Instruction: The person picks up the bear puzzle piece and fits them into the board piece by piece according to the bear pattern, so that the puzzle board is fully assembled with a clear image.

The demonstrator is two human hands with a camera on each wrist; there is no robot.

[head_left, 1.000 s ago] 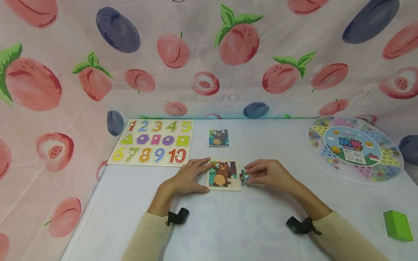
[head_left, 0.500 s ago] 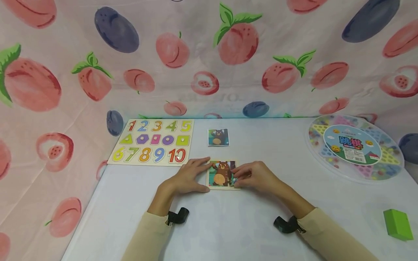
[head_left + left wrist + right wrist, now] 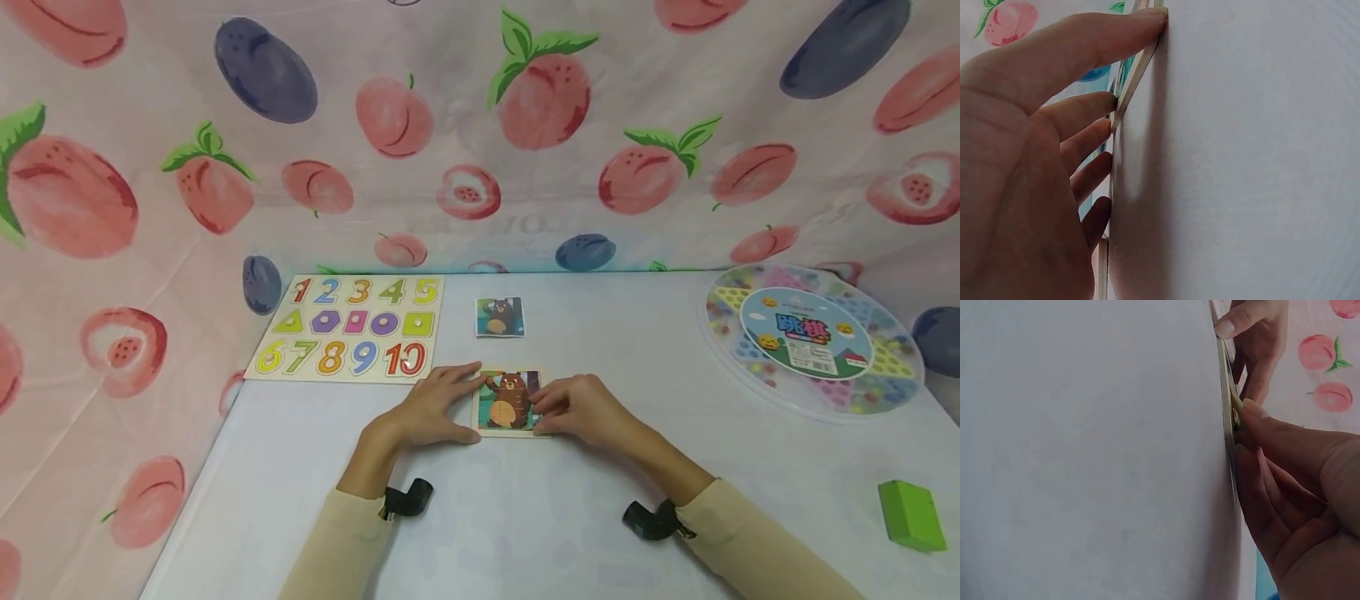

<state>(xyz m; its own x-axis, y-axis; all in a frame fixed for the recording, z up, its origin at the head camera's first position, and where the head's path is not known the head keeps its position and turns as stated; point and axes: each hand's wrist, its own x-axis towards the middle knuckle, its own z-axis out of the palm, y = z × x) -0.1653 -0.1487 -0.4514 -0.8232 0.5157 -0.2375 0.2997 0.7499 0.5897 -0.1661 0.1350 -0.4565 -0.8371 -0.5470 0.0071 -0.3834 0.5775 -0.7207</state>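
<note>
A small wooden jigsaw puzzle board [image 3: 510, 433] with a brown bear picture lies flat on the white table in the head view. My left hand [image 3: 433, 407] rests at its left side, thumb by the near corner and index finger by the far one, fingers extended. At the board's lower right, my right hand [image 3: 585, 408] pinches a puzzle piece [image 3: 1237, 400] between thumb and fingers; in the right wrist view the piece sits tilted over the board. The fingers cover most of it. Behind the board lies a small bear picture card [image 3: 500, 317].
A number-and-shape puzzle board [image 3: 345, 327] lies at the back left, close to my left fingertips. A round Chinese checkers set [image 3: 813, 342] is at the back right. A green block [image 3: 911, 515] stands near the right edge. A fruit-print cloth [image 3: 465, 100] hangs behind.
My right hand has moved left, carrying the puzzle piece from beside the board onto its lower right corner. My left hand has stayed in place.
</note>
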